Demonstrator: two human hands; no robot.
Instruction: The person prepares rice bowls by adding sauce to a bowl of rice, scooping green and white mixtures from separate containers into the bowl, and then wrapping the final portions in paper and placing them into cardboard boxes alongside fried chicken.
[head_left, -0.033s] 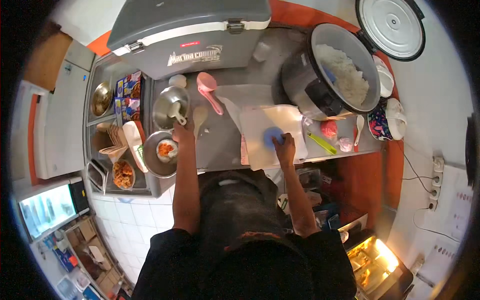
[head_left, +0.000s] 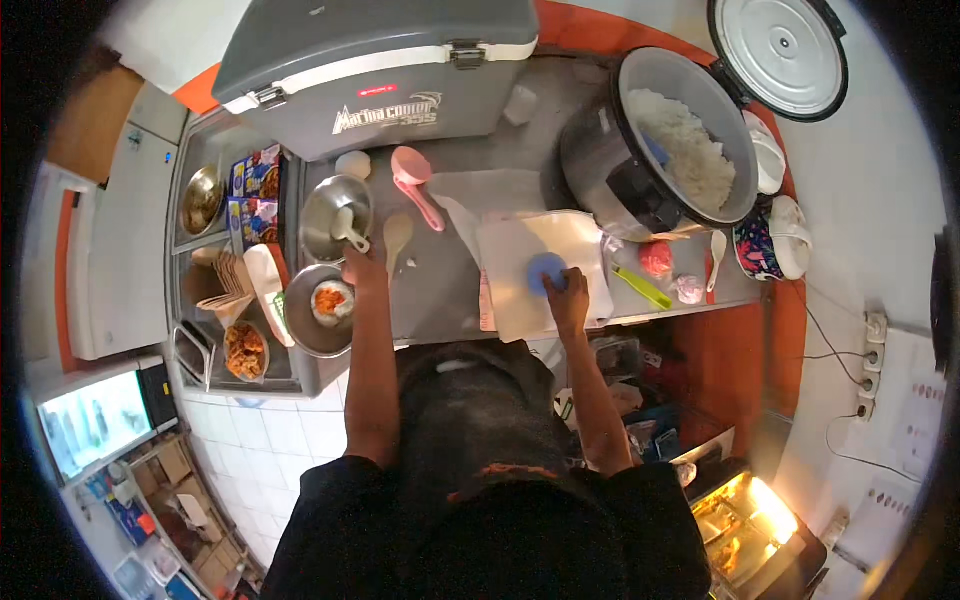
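My right hand (head_left: 567, 296) grips the edge of a small round blue piece, dish-like in shape (head_left: 546, 273), that rests on brown wrapping paper (head_left: 510, 235) at the front of the counter. Bent fingers of my left hand (head_left: 364, 267) meet the handle end of a white scoop (head_left: 347, 228) lying in a steel bowl (head_left: 314, 216); whether they hold the handle is unclear. Just left of that hand, a second steel bowl (head_left: 299, 328) contains white rice with orange topping (head_left: 330, 299). A pale wooden paddle (head_left: 398, 234) and a pink ladle (head_left: 418, 185) lie between the hands.
A big rice cooker (head_left: 612, 175) full of rice stands open at the back right. Behind the counter's left part is a grey cooler box (head_left: 385, 95). Near the right hand lie a green-handled tool (head_left: 643, 288) and pink bundles (head_left: 656, 260). Fried food (head_left: 246, 350) sits at left.
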